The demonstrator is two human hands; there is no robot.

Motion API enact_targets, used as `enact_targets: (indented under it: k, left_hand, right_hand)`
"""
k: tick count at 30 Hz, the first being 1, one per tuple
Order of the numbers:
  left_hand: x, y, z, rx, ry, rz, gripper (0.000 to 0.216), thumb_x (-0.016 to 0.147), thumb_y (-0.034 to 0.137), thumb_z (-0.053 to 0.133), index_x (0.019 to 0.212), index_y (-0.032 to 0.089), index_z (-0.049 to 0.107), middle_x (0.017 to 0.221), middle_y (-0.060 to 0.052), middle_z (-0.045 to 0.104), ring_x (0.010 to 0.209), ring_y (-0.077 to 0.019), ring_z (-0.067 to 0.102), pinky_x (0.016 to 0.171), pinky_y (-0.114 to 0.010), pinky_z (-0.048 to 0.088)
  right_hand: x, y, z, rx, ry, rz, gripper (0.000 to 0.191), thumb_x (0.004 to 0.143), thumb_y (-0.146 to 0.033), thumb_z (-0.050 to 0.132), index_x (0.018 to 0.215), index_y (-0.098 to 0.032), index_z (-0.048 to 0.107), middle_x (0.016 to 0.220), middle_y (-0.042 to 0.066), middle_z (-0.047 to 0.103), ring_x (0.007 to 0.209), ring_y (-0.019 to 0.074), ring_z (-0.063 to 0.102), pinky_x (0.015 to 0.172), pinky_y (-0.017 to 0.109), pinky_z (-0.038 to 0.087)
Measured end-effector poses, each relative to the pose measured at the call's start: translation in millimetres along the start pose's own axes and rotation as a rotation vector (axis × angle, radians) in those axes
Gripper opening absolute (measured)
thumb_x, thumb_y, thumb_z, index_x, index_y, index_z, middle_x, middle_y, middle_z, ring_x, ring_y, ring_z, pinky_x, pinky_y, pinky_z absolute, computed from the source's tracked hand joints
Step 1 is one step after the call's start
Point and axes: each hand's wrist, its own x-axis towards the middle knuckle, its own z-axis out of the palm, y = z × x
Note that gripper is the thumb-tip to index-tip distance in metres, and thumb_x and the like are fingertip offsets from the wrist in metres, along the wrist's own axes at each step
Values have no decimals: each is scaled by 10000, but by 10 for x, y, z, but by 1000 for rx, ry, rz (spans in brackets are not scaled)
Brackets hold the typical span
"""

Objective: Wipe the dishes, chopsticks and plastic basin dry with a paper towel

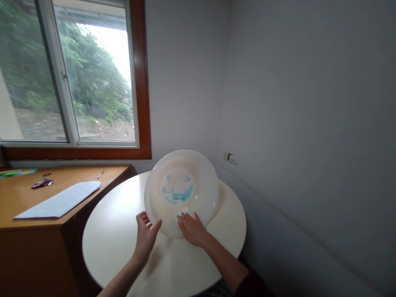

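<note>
A large whitish plastic basin [203, 177] stands tilted up on a round white table [108, 231], its inside facing me. Blue-green printing marks its bottom. At the lower left rim is my left hand [146, 237], thumb on the near side and fingers curled at the outer edge; it appears to hold the rim loosely. My right hand [193, 230] lies inside the lower part of the basin, pressing a white tissue [182, 211] against its wall. Part of the tissue is hidden under the fingers.
At left, a wooden desk [114, 175] bears a white paper sheet [62, 200], a pen [100, 174] and a small bundle of coloured items [42, 183]. Behind are a window [99, 82] and grey walls [309, 103] with a power socket [233, 159].
</note>
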Motion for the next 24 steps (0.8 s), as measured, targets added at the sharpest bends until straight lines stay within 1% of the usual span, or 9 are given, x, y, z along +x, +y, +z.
enact_targets:
  k: [2,6,9,12,15,18,20,22,24]
  left_hand:
    - [-101,-169,58,16,-183,-48,429,530,359,695,871,166,520,812,-64,617,758,-244,598,709,-421,499]
    - [-117,-207,102,35,-329,-17,308,567,372,686,750,152,573,690,-65,658,679,-243,605,660,-392,493]
    - [20,-3,24,11,-350,24,318,561,367,704,754,145,584,695,-58,663,676,-223,600,640,-360,493]
    - [201,234,-112,9,-353,71,344,538,361,731,770,147,596,723,-36,661,667,-187,584,619,-317,485]
    - [300,339,-195,22,-264,102,311,532,352,750,581,159,512,542,35,541,550,-121,500,522,-246,424]
    - [230,245,-150,-69,-211,-5,330,554,402,732,635,149,537,588,19,575,573,-130,531,559,-271,454]
    - [122,118,-77,-115,-270,-143,395,542,401,738,790,129,597,691,-25,640,656,-171,592,635,-322,491]
    - [33,8,-21,-124,-352,-268,422,521,393,745,802,107,613,674,-51,653,660,-198,613,653,-355,501]
    - [9,-26,-19,-115,-321,-258,407,536,384,729,806,100,619,688,-65,667,658,-204,614,651,-362,498]
  right_hand:
    - [26,-113,29,80,1,-10,509,950,-384,118,1357,-234,383,1428,77,378,1328,222,306,1075,512,146]
    - [35,-134,-16,181,-44,-76,529,949,-403,93,1376,-234,355,1439,55,361,1335,195,295,1078,471,172]
    - [10,80,-104,111,-68,-96,521,946,-422,135,1371,-233,369,1431,57,374,1330,197,304,1084,460,163]
    - [-24,353,-185,-58,-20,-43,483,946,-379,197,1330,-210,438,1407,75,411,1323,206,316,1099,458,106]
    - [-46,452,-187,-160,42,-8,469,946,-331,216,1304,-165,470,1394,106,425,1319,213,323,1102,440,113]
    - [-34,285,-89,-151,53,13,496,951,-347,190,1315,-130,447,1394,138,415,1322,231,318,1099,459,128]
    - [-9,88,-5,-107,46,-2,521,955,-355,160,1321,-100,432,1406,157,387,1336,228,291,1104,448,126]
    - [18,-100,61,-65,64,-38,539,958,-354,140,1315,-72,429,1435,170,327,1362,222,228,1113,436,101]
    - [35,-221,91,-28,75,-70,555,958,-358,124,1320,-56,417,1445,175,303,1372,222,197,1117,436,89]
